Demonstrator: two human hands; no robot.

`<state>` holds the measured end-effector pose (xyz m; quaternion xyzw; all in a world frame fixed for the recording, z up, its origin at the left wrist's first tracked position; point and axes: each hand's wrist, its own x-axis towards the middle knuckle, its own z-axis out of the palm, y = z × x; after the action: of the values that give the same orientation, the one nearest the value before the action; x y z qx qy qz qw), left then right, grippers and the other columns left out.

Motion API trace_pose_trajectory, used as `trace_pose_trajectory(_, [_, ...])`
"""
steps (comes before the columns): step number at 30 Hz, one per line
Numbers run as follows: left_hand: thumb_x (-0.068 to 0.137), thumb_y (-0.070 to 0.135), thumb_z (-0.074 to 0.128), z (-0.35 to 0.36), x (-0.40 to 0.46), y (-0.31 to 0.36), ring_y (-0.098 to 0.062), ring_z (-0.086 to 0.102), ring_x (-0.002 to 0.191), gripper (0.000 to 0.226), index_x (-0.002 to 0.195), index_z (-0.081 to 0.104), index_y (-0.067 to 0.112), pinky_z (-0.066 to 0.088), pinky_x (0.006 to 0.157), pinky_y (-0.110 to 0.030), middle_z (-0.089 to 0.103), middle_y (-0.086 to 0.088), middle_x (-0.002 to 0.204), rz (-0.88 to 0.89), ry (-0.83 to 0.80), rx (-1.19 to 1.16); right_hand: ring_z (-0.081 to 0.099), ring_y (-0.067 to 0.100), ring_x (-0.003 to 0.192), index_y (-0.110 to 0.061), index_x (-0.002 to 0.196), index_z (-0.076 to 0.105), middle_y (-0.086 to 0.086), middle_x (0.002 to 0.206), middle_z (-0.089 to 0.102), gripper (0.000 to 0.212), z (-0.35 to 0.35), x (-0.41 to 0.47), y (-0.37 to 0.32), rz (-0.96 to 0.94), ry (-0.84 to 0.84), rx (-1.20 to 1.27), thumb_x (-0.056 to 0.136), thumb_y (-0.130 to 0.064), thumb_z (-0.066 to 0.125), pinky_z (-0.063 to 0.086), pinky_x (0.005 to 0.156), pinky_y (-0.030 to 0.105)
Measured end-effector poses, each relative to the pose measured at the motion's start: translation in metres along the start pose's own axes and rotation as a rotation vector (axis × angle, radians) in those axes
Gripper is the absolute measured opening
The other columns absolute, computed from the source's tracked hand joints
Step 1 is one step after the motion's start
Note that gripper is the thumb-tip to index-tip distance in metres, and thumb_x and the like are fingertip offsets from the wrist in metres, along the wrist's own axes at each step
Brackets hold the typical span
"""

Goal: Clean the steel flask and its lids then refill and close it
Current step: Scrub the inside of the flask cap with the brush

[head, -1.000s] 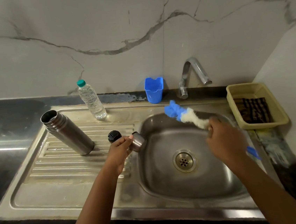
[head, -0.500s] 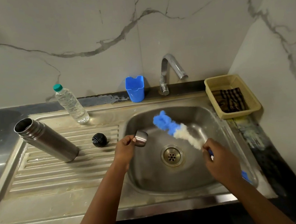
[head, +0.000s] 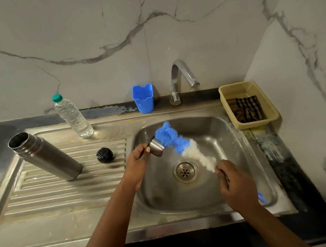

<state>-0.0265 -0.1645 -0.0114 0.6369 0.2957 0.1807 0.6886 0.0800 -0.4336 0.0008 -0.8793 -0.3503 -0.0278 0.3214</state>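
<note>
Over the steel basin (head: pixel 234 176), a bottle brush (head: pixel 180 143) is gripped at its handle by the right hand (head: pixel 236 186), fluffy blue tip touching the small steel cup lid (head: pixel 157 147) pinched in the left hand (head: pixel 137 164). On the ribbed drainboard (head: pixel 64 186) the cylindrical flask (head: pixel 45 156) stands open, the black stopper (head: pixel 104 155) just beside it. Farther back, a clear bottle (head: pixel 73 116) is set by the rim.

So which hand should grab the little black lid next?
Probably the left hand: the black lid sits on the drainboard just beside it. It must first put down the steel cap. The right hand holds the brush, farther away.
</note>
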Motion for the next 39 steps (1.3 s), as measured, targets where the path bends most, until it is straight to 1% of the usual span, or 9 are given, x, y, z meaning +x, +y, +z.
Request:
trace_pose_trajectory(4, [0.103,0.010,0.048,0.000,-0.002,0.001,-0.015,0.063,0.112,0.021,0.111,0.068,0.013,0.046,0.099,-0.029,0.072,-0.003,0.111,-0.022,-0.036,-0.013,0.043,0.008,0.056,-0.024,0.081,0.047,-0.015,0.074,0.044,0.011,-0.003,-0.004,0.002,-0.097,-0.027,-0.031,0.092,-0.021,0.046,0.037,0.046,0.026])
trace_pose_trajectory(9, [0.100,0.012,0.052,0.005,-0.006,0.008,-0.016,0.056,0.090,0.017,0.087,0.063,0.011,0.042,0.089,-0.030,0.064,0.000,0.083,-0.051,-0.022,-0.166,0.041,0.007,0.052,-0.024,0.081,0.049,-0.014,0.071,0.045,0.011,-0.006,-0.005,0.001,-0.020,0.026,-0.020,0.090,-0.018,0.050,0.032,0.045,0.022])
trace_pose_trajectory(13, [0.095,0.024,0.060,0.001,-0.007,0.009,-0.017,0.055,0.091,0.012,0.093,0.065,0.014,0.044,0.087,-0.030,0.061,-0.006,0.092,0.006,-0.060,-0.169,0.042,0.006,0.052,-0.024,0.079,0.050,-0.013,0.067,0.045,0.011,-0.010,-0.006,0.006,0.004,0.010,-0.017,0.090,-0.022,0.049,0.030,0.045,0.018])
trace_pose_trajectory(18, [0.089,0.018,0.056,0.006,-0.008,0.017,-0.013,0.059,0.083,0.011,0.093,0.063,0.011,0.050,0.080,-0.026,0.067,-0.001,0.085,-0.060,0.029,-0.485,0.045,0.005,0.055,-0.023,0.080,0.052,-0.014,0.067,0.046,0.015,-0.012,-0.012,0.008,-0.072,0.016,0.045,0.092,-0.027,0.045,0.032,0.047,0.016])
trace_pose_trajectory(21, [0.095,0.011,0.052,0.011,-0.008,0.021,-0.014,0.064,0.091,0.011,0.098,0.062,0.009,0.056,0.081,-0.024,0.069,-0.003,0.093,-0.087,0.026,-0.580,0.046,0.008,0.055,-0.023,0.080,0.051,-0.012,0.067,0.046,0.015,-0.008,-0.013,0.007,-0.070,0.017,0.104,0.093,-0.028,0.045,0.038,0.048,0.023])
trace_pose_trajectory(24, [0.101,0.012,0.045,0.015,-0.010,0.027,-0.018,0.068,0.099,0.021,0.111,0.062,0.005,0.057,0.088,-0.026,0.071,-0.013,0.107,-0.142,0.059,-0.736,0.047,0.011,0.054,-0.024,0.080,0.050,-0.010,0.063,0.046,0.012,-0.005,-0.013,0.005,0.037,0.065,0.153,0.091,-0.022,0.049,0.034,0.049,0.020])
trace_pose_trajectory(31, [0.106,0.015,0.039,0.035,-0.014,0.037,-0.027,0.072,0.099,0.031,0.123,0.054,-0.005,0.060,0.082,-0.032,0.071,-0.024,0.109,-0.236,0.101,-0.824,0.048,0.008,0.055,-0.026,0.084,0.048,-0.014,0.066,0.045,0.009,-0.001,-0.023,0.012,0.042,0.084,0.132,0.092,-0.022,0.049,0.039,0.048,0.027])
trace_pose_trajectory(35, [0.107,0.018,0.035,0.047,-0.019,0.042,-0.023,0.073,0.096,0.034,0.123,0.057,-0.003,0.060,0.073,-0.027,0.071,-0.022,0.110,-0.261,0.105,-0.869,0.041,0.006,0.054,-0.027,0.086,0.043,-0.015,0.071,0.042,0.010,-0.004,-0.019,0.011,-0.056,0.040,0.056,0.095,-0.027,0.040,0.029,0.049,0.015])
trace_pose_trajectory(39, [0.105,0.012,0.040,0.052,-0.020,0.046,-0.021,0.073,0.092,0.031,0.121,0.059,-0.006,0.061,0.072,-0.027,0.068,-0.023,0.112,-0.284,0.102,-0.880,0.034,0.003,0.057,-0.023,0.085,0.042,-0.010,0.073,0.046,0.011,-0.008,-0.008,0.011,-0.167,0.113,-0.022,0.095,-0.021,0.040,0.024,0.053,0.016])
